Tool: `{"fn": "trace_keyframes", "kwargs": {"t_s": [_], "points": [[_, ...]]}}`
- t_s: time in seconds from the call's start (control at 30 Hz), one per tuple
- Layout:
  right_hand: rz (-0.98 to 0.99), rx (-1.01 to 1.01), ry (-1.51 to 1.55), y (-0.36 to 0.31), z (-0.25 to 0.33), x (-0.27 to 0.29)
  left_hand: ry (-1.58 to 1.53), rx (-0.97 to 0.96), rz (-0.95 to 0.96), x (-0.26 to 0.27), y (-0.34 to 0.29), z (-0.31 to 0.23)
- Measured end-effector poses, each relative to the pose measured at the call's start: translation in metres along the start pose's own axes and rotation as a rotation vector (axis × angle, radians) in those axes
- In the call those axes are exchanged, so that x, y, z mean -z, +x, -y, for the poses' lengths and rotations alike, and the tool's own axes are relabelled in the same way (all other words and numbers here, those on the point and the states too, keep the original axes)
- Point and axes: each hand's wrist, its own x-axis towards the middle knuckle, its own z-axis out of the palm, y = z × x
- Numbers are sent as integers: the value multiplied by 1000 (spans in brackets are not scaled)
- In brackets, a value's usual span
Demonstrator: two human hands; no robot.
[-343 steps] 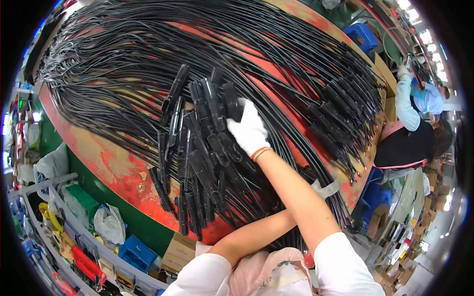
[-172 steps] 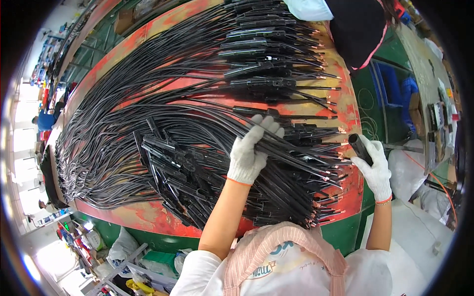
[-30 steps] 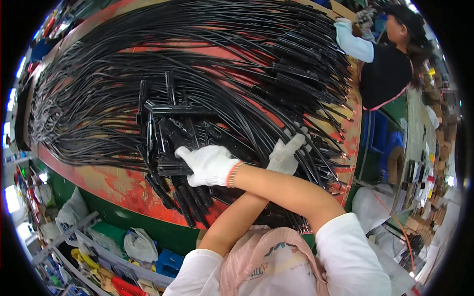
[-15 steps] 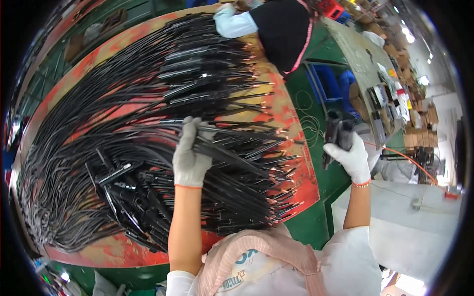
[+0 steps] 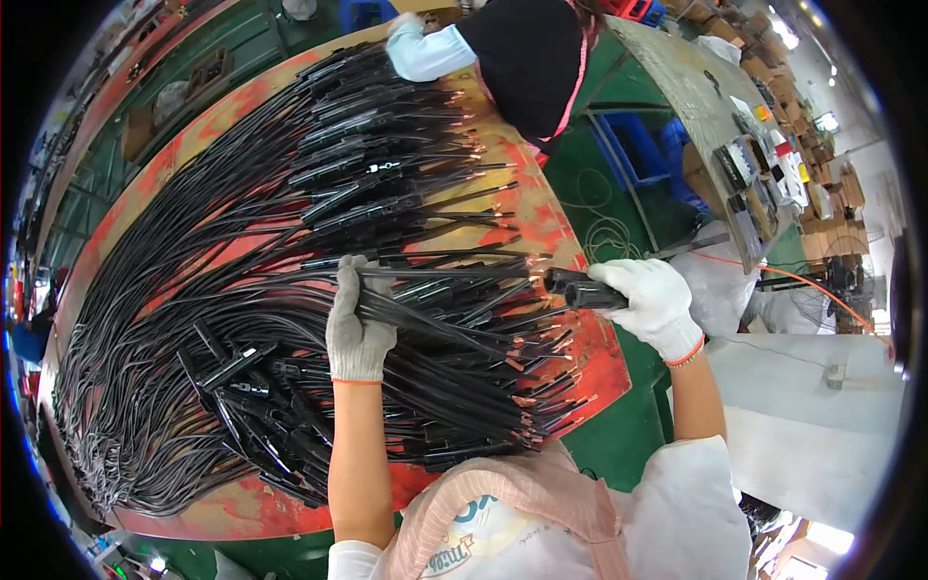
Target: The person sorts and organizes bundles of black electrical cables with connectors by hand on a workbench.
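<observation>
Over the red-patched worktop [image 5: 601, 362], we curl the fingers of our left hand [image 5: 360, 331] around a bunch of black cables [image 5: 430, 326] and pinch black tubular housings [image 5: 583, 292] in the fingers of our right hand [image 5: 652, 302] at the worktop's right edge, near the cables' bare copper ends [image 5: 536, 262].

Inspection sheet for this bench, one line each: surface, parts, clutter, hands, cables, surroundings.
Surface: red-and-tan tabletop, finish patchy.
Parts: loose heap of black housings at near left; more lie in rows among the cables.
Clutter: pale plastic bags right of the table; nothing seen on the tabletop beyond cables and housings.
Hands: both gloved; left hand holds cables, right hand holds black pieces near the cable ends.
Cables: black cables fan out; copper-coloured tips point right.
Surroundings: co-worker across the table; blue crate on green floor.
</observation>
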Motion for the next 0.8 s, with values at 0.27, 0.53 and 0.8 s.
{"fn": "trace_keyframes", "kwargs": {"t_s": [0.27,0.53,0.8], "points": [[29,384,-253,70,47,-4,75,48,109,7,-4,2],[193,408,-159,114,66,-13,149,10,91,17,-12,-14],[867,38,293,121,91,-17,220,17,-50,12,-13,-5]]}}
